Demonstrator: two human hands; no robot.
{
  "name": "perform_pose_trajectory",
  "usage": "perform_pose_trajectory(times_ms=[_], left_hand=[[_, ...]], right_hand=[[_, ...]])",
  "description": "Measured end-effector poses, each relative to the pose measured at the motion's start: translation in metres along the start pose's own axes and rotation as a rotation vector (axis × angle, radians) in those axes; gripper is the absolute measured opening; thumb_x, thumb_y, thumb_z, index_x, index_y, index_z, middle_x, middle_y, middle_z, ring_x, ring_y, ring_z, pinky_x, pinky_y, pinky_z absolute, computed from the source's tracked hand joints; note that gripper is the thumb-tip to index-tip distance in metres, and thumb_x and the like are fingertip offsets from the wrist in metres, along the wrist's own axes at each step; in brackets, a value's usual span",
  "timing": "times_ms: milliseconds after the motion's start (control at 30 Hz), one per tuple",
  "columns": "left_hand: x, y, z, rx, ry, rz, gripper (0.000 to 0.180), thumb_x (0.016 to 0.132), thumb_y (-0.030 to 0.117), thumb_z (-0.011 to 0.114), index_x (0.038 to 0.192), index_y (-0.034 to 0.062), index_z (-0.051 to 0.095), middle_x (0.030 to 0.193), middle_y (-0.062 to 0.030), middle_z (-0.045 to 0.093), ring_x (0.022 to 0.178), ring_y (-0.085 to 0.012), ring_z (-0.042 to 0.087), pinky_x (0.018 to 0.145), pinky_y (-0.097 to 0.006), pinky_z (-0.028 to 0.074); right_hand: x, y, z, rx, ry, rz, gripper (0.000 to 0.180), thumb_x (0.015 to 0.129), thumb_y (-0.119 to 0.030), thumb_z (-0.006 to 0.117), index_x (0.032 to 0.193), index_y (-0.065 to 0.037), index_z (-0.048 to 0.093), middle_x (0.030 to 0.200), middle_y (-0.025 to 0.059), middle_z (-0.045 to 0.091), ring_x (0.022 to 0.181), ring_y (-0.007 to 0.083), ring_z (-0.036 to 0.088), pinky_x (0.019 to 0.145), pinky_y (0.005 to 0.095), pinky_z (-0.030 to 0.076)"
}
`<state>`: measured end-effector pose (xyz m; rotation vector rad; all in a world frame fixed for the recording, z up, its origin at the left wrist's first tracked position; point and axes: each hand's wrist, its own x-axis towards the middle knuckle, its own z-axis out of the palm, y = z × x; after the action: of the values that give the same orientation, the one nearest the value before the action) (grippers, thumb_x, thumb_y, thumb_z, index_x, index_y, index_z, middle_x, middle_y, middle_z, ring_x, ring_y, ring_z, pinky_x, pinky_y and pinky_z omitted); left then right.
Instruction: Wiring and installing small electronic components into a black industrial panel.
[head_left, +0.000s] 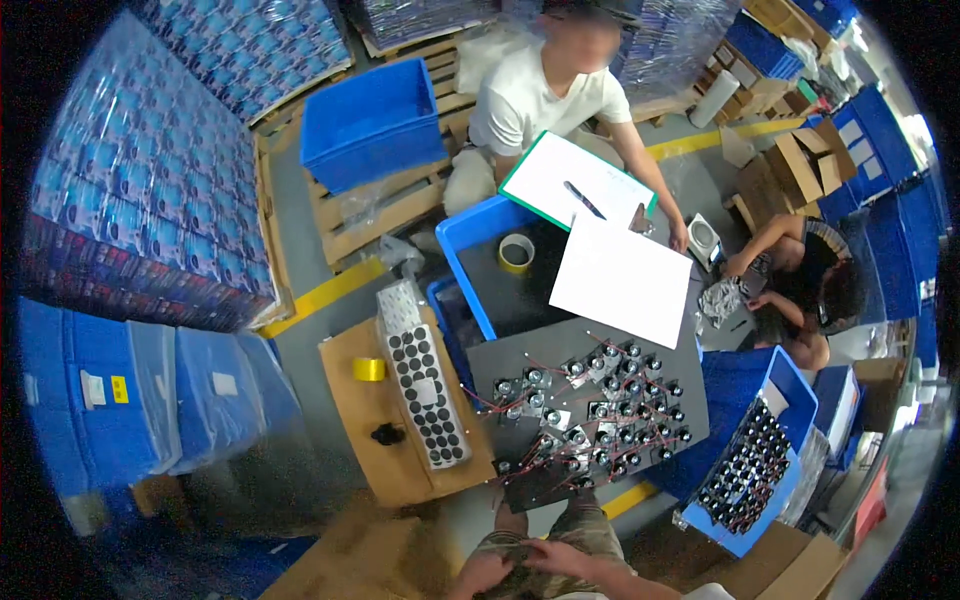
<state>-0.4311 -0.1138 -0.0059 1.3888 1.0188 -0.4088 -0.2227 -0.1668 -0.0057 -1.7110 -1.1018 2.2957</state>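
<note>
Dozens of small black red-wired cylindrical parts [628, 437] loose on dark grey counter [510, 360], apparently unfinished; close-packed similar pieces [745, 470] in blue plastic bin [803, 385], perhaps done. Left hand [484, 572], right hand [560, 557] at camouflage-clad lap [592, 527]; grip not discernible.

"What is the wearer dressed in?"

"Shorts [590, 535], between five and six o'clock, in blotchy camouflage: dull green, tan and brown, loosely cut."

"Is any leg uncovered?"

"A knee [511, 522], bare, at six o'clock, just past the hem."

"And the hands?"

"Both bare. The left hand [484, 572] is at six o'clock, the right hand [556, 560] at half past five, with an uncovered forearm [612, 576] at its four-o'clock side."

"Anything higher up?"

"White cloth [708, 592] at five o'clock, by the rim, too cut off to tell if it's sleeve."
</note>
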Motion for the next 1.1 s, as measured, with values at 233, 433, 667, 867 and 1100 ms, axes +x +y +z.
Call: perform_pose_trajectory(times_ms=[233,433,667,867,1100], left_hand=[[0.017,-0.013,0.035,0.205,-0.351,-0.128,0.067,0.093,0.061,0.027,0.123,0.0077,0.053,0.095,-0.0211,0.065,0.088,-0.0387,0.062,0.083,-0.048,0.048],[0.009,-0.030,0.044,0.078,-0.202,-0.104,0.061,0.093,0.059,0.034,0.126,0.0111,0.052,0.105,-0.0183,0.064,0.096,-0.0369,0.060,0.085,-0.049,0.045],[0.005,0.014,0.057,-0.076,-0.163,-0.140,0.045,0.096,0.046,0.046,0.123,0.0118,0.057,0.097,-0.0110,0.061,0.086,-0.0241,0.059,0.078,-0.038,0.046],[0.000,0.025,0.102,-0.056,0.000,0.041,0.044,0.097,0.046,0.042,0.110,0.0070,0.060,0.080,-0.0094,0.059,0.073,-0.0214,0.056,0.071,-0.036,0.045],[0.006,0.047,0.127,-0.108,-0.032,0.187,0.042,0.094,0.046,0.047,0.099,0.0077,0.062,0.068,-0.0069,0.059,0.062,-0.0229,0.057,0.059,-0.036,0.045]], right_hand=[[0.010,0.011,0.014,-0.222,0.064,-0.058,0.053,0.086,-0.045,0.060,0.131,-0.018,0.050,0.102,0.0158,0.065,0.088,0.0294,0.064,0.074,0.0383,0.051],[0.004,0.089,0.004,0.293,0.250,0.098,0.036,0.086,-0.029,0.065,0.116,-0.009,0.060,0.090,0.0095,0.067,0.081,0.0209,0.065,0.069,0.0287,0.051],[-0.019,0.119,0.012,0.935,0.290,0.032,0.025,0.088,-0.011,0.060,0.112,-0.005,0.057,0.085,0.0049,0.064,0.074,0.0118,0.062,0.064,0.0244,0.050],[-0.068,0.109,0.011,0.794,0.480,-0.043,0.021,0.086,-0.001,0.057,0.107,-0.003,0.058,0.090,0.0063,0.061,0.071,0.0159,0.058,0.065,0.0297,0.050],[-0.098,0.116,0.002,0.847,0.615,-0.159,0.022,0.083,0.003,0.051,0.103,-0.002,0.060,0.089,0.0083,0.061,0.070,0.0166,0.059,0.062,0.0304,0.049]])
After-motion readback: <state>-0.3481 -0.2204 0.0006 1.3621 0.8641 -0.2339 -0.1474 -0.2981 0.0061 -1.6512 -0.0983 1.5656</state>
